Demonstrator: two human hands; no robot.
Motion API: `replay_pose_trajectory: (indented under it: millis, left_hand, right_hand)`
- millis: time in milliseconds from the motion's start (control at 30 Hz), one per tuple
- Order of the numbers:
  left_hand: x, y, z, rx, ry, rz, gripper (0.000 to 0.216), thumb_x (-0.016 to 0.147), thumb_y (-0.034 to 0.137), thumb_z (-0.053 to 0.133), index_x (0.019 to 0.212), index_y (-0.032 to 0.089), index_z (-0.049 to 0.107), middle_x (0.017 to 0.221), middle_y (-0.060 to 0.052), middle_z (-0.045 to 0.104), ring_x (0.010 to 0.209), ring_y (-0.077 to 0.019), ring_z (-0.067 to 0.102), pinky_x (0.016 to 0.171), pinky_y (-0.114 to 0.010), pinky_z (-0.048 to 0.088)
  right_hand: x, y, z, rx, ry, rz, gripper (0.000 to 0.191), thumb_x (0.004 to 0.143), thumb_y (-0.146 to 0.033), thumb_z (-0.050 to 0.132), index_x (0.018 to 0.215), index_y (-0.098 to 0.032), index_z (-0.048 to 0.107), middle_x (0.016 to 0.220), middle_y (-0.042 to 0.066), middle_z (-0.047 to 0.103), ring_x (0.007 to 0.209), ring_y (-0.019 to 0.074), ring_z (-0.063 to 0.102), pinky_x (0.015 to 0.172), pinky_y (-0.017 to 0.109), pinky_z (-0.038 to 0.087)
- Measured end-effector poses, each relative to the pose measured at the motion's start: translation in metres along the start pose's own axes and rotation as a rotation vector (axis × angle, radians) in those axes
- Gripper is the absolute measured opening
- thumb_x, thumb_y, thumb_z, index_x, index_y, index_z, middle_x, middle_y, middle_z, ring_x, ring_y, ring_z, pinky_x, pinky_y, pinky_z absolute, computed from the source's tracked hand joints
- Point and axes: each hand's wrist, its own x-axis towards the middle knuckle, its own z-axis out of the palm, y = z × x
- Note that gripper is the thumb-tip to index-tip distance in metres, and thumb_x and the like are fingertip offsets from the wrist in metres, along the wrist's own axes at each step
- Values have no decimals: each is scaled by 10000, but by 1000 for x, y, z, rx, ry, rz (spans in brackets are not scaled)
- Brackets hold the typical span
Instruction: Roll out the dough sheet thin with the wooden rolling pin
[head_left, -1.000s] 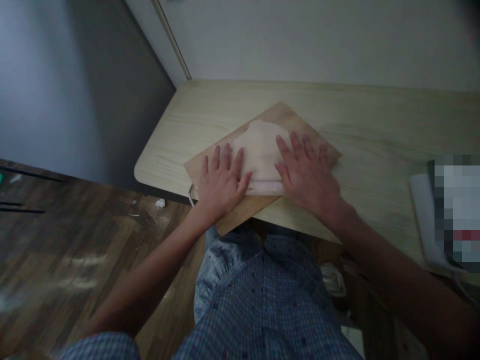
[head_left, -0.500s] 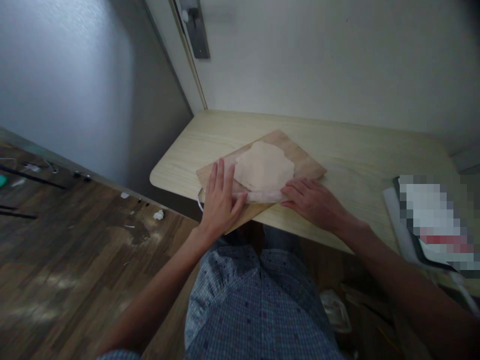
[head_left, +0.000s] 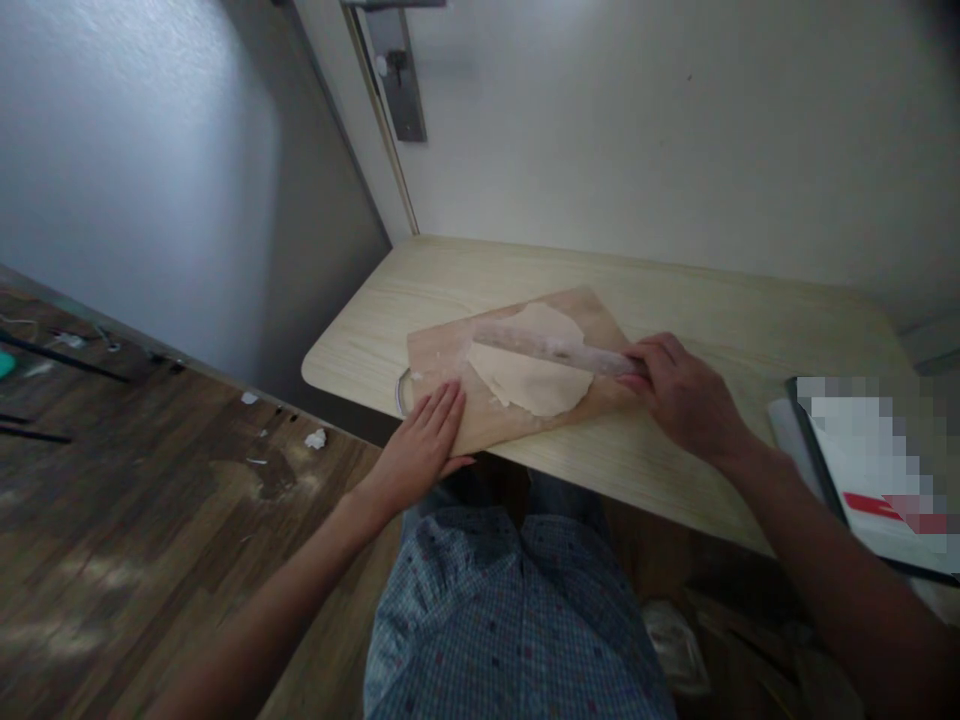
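A flat sheet of pale dough (head_left: 534,375) lies on a wooden cutting board (head_left: 439,358) near the front edge of a light wooden table (head_left: 720,330). My right hand (head_left: 681,395) is closed around the right end of a pale rolling pin (head_left: 551,345), which stretches leftward across the far half of the dough. My left hand (head_left: 424,450) lies flat with its fingers stretched out on the board's near left corner, holding nothing.
A dark tablet-like item with a blurred patch (head_left: 870,460) lies on the table at the right. A door with a metal handle plate (head_left: 397,75) stands behind the table's left end. Wooden floor (head_left: 135,500) with small scraps lies to the left. My checked shirt (head_left: 517,610) fills the bottom.
Both hands were pressing the rolling pin at the dough's near edge. Now my right hand alone grips its end, the pin lies farther across the dough, and my left hand has dropped to the board's corner.
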Motion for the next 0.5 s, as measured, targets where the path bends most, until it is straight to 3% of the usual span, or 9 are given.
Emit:
replay_pose_trajectory:
  millis: [133, 233, 400, 500]
  left_hand:
    - [3, -41, -9, -19, -60, 5, 775, 841, 602, 303, 1366, 33, 264, 1420, -235, 283, 1340, -269, 230, 1061, -429, 285]
    - [7, -53, -22, -84, -25, -85, 682, 867, 569, 288, 1351, 89, 316, 1405, -200, 344, 1311, -263, 309, 1061, -464, 266]
    - [31, -36, -37, -270, 239, -200, 530, 915, 447, 252, 1322, 127, 364, 1396, -162, 376, 1290, -212, 347, 1043, -415, 314]
    - [52, -18, -33, -265, 196, -161, 514, 917, 427, 253, 1308, 120, 381, 1408, -164, 355, 1302, -231, 324, 1046, -434, 299]
  right_hand:
    - [1, 4, 3, -26, -37, -52, 356, 909, -388, 315, 937, -146, 575, 893, 105, 600, 744, 210, 561, 636, 329, 441]
    - [2, 2, 5, -57, -76, -163, 340, 914, -341, 314, 936, -142, 588, 915, 118, 614, 794, 218, 571, 677, 335, 439]
    - [6, -9, 6, -46, -91, -274, 312, 914, -332, 336, 923, -154, 592, 943, 117, 619, 868, 219, 572, 732, 339, 439]
    - [9, -17, 6, -17, -119, -333, 280, 906, -308, 364, 921, -153, 596, 937, 111, 618, 861, 215, 567, 739, 339, 440]
